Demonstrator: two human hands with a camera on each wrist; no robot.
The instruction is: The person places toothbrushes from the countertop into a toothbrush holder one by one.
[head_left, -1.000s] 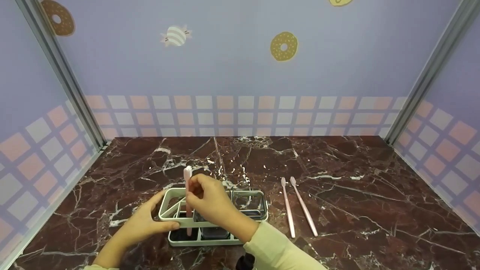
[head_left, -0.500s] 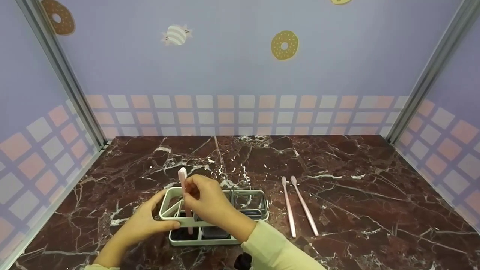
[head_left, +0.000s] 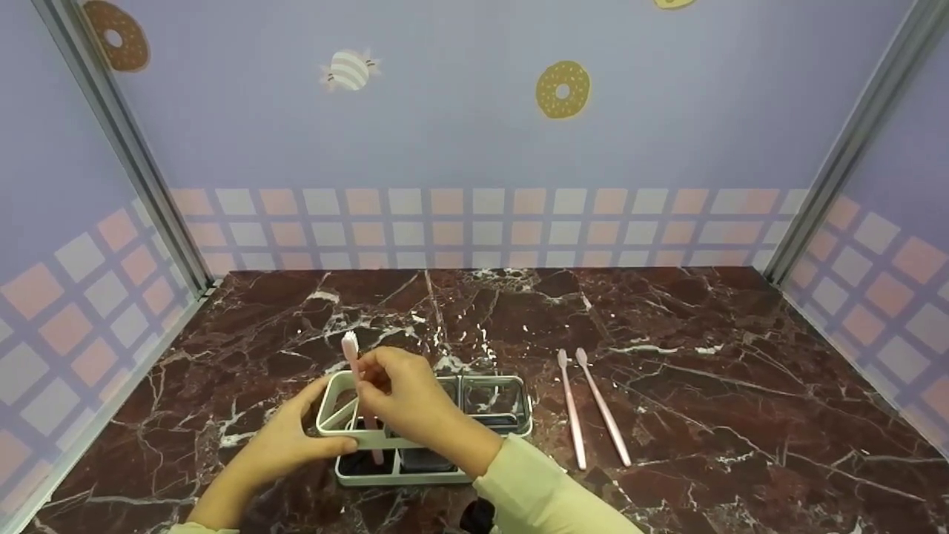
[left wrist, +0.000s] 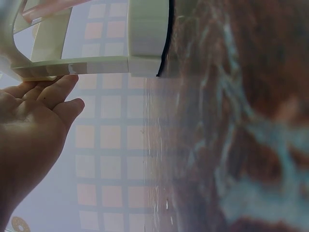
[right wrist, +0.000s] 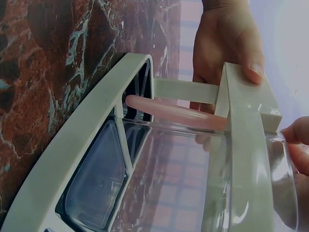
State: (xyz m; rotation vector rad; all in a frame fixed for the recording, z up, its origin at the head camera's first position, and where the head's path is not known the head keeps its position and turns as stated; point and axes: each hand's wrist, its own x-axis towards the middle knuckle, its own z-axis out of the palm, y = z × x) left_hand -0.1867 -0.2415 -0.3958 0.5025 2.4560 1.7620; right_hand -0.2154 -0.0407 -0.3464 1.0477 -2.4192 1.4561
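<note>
A pale green two-tier toothbrush holder stands on the marbled tabletop. My left hand grips its upper tier at the left end, thumb on the front rim and fingers behind. My right hand pinches a pink toothbrush by its upper handle, bristles up. The brush tilts left and passes down through an upper compartment. In the right wrist view, the rounded handle end of the toothbrush is at the lower tier's corner compartment, beside a clear cup.
Two more pink toothbrushes, one on the left and one on the right, lie side by side to the right of the holder. Patterned panels enclose the tabletop at the back and sides. A dark object shows under the right sleeve.
The toothbrush's head has tipped to the left, and my right hand has shifted slightly left with it. My left hand keeps its grip on the holder.
</note>
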